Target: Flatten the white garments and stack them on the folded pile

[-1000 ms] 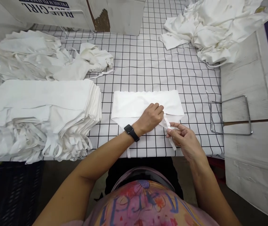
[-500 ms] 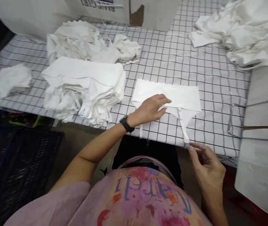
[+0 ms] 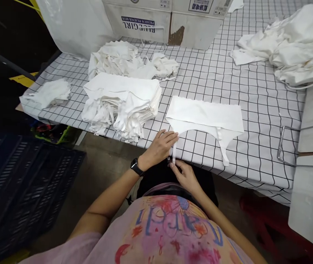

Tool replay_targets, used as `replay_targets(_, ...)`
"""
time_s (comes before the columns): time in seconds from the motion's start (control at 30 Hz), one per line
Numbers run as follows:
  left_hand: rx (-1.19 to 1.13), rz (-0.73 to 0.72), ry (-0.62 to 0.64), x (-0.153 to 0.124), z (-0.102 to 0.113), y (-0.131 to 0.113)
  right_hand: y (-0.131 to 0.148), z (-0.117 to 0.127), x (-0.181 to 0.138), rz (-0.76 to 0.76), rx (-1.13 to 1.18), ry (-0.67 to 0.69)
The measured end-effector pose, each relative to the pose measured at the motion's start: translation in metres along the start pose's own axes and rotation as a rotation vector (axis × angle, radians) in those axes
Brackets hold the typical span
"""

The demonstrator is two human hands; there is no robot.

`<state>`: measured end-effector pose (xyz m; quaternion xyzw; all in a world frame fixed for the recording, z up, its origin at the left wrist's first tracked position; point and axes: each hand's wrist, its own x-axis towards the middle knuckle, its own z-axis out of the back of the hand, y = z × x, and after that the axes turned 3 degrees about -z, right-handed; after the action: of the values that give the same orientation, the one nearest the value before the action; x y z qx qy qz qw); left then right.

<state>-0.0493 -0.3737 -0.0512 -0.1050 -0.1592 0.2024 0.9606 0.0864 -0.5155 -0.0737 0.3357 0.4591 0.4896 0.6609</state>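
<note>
A white folded garment (image 3: 206, 114) lies flat on the checked table (image 3: 217, 79), with two white straps hanging from its near edge. My left hand (image 3: 160, 145), with a black watch on the wrist, rests with fingers together on the table at the top of the left strap (image 3: 174, 154). My right hand (image 3: 182, 173) is below the table edge and pinches the lower end of that strap. The right strap (image 3: 224, 150) lies loose on the table.
A neat stack of folded white garments (image 3: 123, 99) sits left of the garment, with looser white heaps behind it (image 3: 118, 60), far left (image 3: 49, 93) and at the back right (image 3: 291, 47). Cardboard boxes (image 3: 167, 22) stand at the back. A dark crate (image 3: 16, 187) is on the floor at left.
The view has swung left. My right hand let go of the right strap and moved left to the left strap. My left hand slid from the garment's middle to its left corner.
</note>
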Motion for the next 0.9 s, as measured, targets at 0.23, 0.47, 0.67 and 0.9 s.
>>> replay_targets(0.23,0.088,0.032,0.024,-0.001,-0.002,-0.001,0.020,0.028,-0.051,-0.088,0.093,0.141)
replay_targets(0.47,0.107,0.065,0.029,0.002,-0.001,-0.007,0.028,0.037,-0.090,-0.177,0.184,0.174)
replay_targets(0.67,0.073,0.102,0.028,0.003,-0.002,-0.009,0.040,0.048,-0.112,-0.201,0.335,0.124)
replay_targets(0.9,0.038,0.133,0.054,0.004,-0.001,-0.010,0.049,0.059,-0.118,-0.216,0.631,0.089)
